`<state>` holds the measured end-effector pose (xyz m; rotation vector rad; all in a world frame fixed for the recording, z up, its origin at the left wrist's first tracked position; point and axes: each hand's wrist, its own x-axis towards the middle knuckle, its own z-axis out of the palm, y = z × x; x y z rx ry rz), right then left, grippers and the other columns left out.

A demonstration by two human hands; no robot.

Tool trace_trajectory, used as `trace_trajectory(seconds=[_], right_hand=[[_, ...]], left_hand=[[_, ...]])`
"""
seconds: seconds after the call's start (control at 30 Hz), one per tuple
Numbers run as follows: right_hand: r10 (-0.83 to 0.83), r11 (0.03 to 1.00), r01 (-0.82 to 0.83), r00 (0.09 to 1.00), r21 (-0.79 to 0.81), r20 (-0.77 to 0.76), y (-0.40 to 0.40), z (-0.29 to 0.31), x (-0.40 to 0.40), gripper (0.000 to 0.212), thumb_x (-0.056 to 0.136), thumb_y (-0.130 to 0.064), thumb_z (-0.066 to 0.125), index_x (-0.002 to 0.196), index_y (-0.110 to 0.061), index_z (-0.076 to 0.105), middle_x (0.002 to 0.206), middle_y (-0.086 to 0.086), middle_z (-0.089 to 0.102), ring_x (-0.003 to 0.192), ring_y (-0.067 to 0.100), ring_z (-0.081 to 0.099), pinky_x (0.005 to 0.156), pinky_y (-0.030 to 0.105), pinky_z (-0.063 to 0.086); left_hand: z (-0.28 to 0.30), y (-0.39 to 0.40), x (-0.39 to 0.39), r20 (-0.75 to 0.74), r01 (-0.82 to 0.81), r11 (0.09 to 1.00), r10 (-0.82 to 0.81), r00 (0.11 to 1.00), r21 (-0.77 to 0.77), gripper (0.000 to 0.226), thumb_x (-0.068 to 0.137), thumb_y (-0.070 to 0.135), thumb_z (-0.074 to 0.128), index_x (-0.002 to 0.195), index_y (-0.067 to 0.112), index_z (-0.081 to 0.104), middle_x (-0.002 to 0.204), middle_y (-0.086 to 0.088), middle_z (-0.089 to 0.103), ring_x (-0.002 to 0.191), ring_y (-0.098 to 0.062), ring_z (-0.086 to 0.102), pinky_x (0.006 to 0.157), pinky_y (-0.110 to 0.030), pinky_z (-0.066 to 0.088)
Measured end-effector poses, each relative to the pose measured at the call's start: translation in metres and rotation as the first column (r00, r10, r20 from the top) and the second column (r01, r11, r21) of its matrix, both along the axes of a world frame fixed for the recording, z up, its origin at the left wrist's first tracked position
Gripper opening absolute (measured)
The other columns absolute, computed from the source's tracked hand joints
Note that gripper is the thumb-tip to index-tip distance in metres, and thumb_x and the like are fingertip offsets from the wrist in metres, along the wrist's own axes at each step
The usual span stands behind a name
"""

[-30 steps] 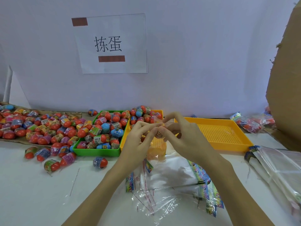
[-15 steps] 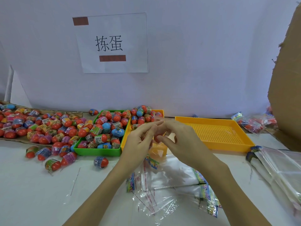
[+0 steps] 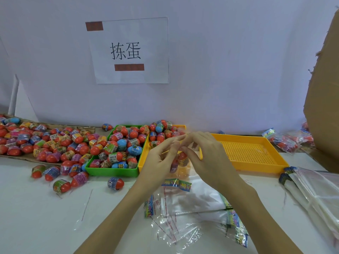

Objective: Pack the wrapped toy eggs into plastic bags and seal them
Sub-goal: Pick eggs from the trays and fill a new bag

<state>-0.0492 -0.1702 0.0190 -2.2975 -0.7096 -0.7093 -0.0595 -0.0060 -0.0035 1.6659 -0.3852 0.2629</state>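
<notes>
My left hand and my right hand meet above the table's middle and both pinch the top of a clear plastic bag that hangs between them. Wrapped toy eggs, red with printed wrap, show inside the bag. The bag's mouth is hidden by my fingers. More wrapped eggs fill a green tray and the left yellow tray, and lie on a cardboard sheet at the left. Flat empty bags lie on the table under my wrists.
An empty yellow perforated tray stands right of my hands. Filled bags lie at the back right beside a cardboard box. A stack of clear bags lies at the right edge. Loose eggs dot the white table.
Both hands have stayed together at the bag's top with small finger movements. The bag with eggs now hangs a little lower and more in view between them.
</notes>
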Motion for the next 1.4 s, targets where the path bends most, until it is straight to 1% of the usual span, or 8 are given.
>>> trace_trajectory(seconds=[0.43, 0.6, 0.77, 0.9, 1.03, 1.13, 1.27, 1.4], right_hand=[[0.011, 0.986, -0.006, 1.000, 0.169, -0.029, -0.004, 0.000, 0.002, 0.011, 0.101, -0.018, 0.064, 0.110, -0.022, 0.059, 0.092, -0.009, 0.067, 0.091, 0.008, 0.061, 0.074, 0.017, 0.044], [-0.132, 0.822, 0.128, 0.991, 0.555, -0.033, 0.007, -0.003, -0.003, 0.020, 0.101, -0.002, 0.056, 0.103, -0.022, 0.059, 0.096, -0.008, 0.067, 0.086, 0.006, 0.065, 0.067, 0.020, 0.050], [0.236, 0.971, -0.217, 0.935, 0.099, -0.264, 0.049, -0.029, -0.019, 0.032, 0.098, 0.007, 0.055, 0.102, -0.016, 0.077, 0.107, -0.006, 0.072, 0.100, 0.006, 0.064, 0.083, 0.022, 0.051], [0.444, 0.841, -0.507, 0.847, -0.188, -0.293, 0.099, -0.048, -0.029, 0.040, 0.100, 0.003, 0.054, 0.137, -0.008, 0.063, 0.146, 0.005, 0.058, 0.135, 0.020, 0.048, 0.111, 0.032, 0.041], [0.370, 0.730, -0.440, 0.898, -0.522, -0.240, 0.116, -0.057, -0.029, 0.060, 0.090, 0.006, 0.057, 0.149, -0.002, 0.048, 0.155, 0.015, 0.046, 0.145, 0.032, 0.031, 0.116, 0.044, 0.030], [0.284, 0.769, -0.291, 0.953, -0.569, -0.103, 0.115, -0.061, -0.029, 0.053, 0.101, -0.008, 0.050, 0.153, -0.007, 0.041, 0.157, 0.013, 0.038, 0.143, 0.036, 0.027, 0.116, 0.044, 0.030], [0.308, 0.842, -0.344, 0.939, -0.416, -0.153, 0.113, -0.061, -0.026, 0.039, 0.107, -0.018, 0.048, 0.144, -0.004, 0.052, 0.147, 0.016, 0.048, 0.137, 0.035, 0.037, 0.113, 0.044, 0.035], [0.398, 0.878, -0.432, 0.898, -0.207, -0.189, 0.101, -0.061, -0.022, 0.030, 0.100, -0.013, 0.061, 0.128, -0.003, 0.064, 0.133, 0.016, 0.055, 0.122, 0.028, 0.047, 0.101, 0.037, 0.046]], left_hand=[[-0.008, 0.006, 0.007, -0.062, 0.118, 0.992, -0.121, 0.991, -0.048, 0.056, 0.092, 0.013, 0.081, 0.140, 0.033, 0.060, 0.120, 0.004, 0.075, 0.106, -0.019, 0.075, 0.087, -0.030, 0.062], [0.006, 0.022, 0.011, 0.037, -0.270, 0.957, 0.275, 0.961, -0.106, 0.040, 0.092, 0.027, 0.080, 0.128, 0.030, 0.065, 0.112, 0.005, 0.075, 0.100, -0.017, 0.075, 0.079, -0.026, 0.062], [0.029, 0.047, 0.010, 0.059, -0.430, 0.823, 0.483, 0.874, -0.372, 0.036, 0.095, 0.030, 0.078, 0.128, 0.035, 0.065, 0.125, 0.009, 0.071, 0.112, -0.018, 0.072, 0.091, -0.036, 0.063], [0.036, 0.051, 0.006, 0.085, -0.437, 0.822, 0.497, 0.864, -0.364, 0.038, 0.095, 0.030, 0.078, 0.131, 0.034, 0.065, 0.130, 0.010, 0.070, 0.118, -0.014, 0.069, 0.096, -0.040, 0.062], [0.030, 0.045, 0.002, 0.075, -0.398, 0.879, 0.430, 0.900, -0.262, 0.040, 0.096, 0.025, 0.077, 0.134, 0.025, 0.063, 0.126, 0.000, 0.071, 0.112, -0.017, 0.071, 0.095, -0.037, 0.061], [0.023, 0.044, 0.003, -0.031, -0.408, 0.912, 0.410, 0.912, 0.042, 0.034, 0.103, 0.013, 0.066, 0.136, 0.009, 0.060, 0.140, -0.013, 0.064, 0.126, -0.022, 0.063, 0.111, -0.036, 0.049], [0.037, 0.036, 0.000, 0.102, -0.412, 0.888, 0.438, 0.893, -0.205, 0.023, 0.096, 0.011, 0.076, 0.110, 0.023, 0.063, 0.109, 0.008, 0.069, 0.095, -0.013, 0.065, 0.091, -0.025, 0.053], [0.032, 0.040, -0.001, 0.096, -0.356, 0.898, 0.390, 0.916, -0.258, 0.040, 0.095, 0.019, 0.078, 0.132, 0.023, 0.065, 0.126, 0.013, 0.070, 0.118, -0.007, 0.068, 0.098, -0.028, 0.058]])
